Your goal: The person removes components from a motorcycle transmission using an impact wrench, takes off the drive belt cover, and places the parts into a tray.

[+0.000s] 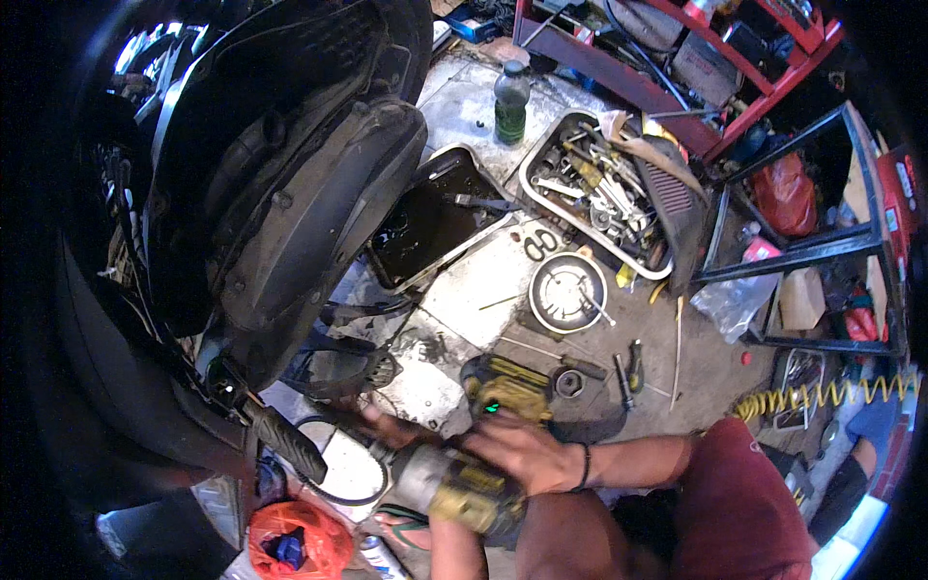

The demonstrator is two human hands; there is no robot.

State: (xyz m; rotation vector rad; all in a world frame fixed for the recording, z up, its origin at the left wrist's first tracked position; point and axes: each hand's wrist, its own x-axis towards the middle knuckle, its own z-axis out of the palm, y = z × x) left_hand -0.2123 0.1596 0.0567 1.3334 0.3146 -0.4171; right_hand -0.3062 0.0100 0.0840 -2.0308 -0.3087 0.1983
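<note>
My right hand [527,452] is wrapped round the grip of a yellow and black cordless impact wrench [469,493]. The wrench lies sideways, its battery pack [512,387] farther from me and its grey nose towards the left. My left hand [391,423] is smeared by motion beside that nose, and its forearm passes beneath the tool. Whether its fingers touch anything, I cannot tell. Left of both hands stands a dark scooter [309,213], with a black rubber footpeg [285,445] near the nose. A thin black loop [385,474] lies just below the left hand.
Farther off are a tray of dark liquid [464,253], a tray of hand tools [619,193], a metal bowl with small parts [570,290] and a bottle [511,101]. Loose screwdrivers [635,365] lie right of the battery. A red plastic bag [324,541] sits near the lower edge.
</note>
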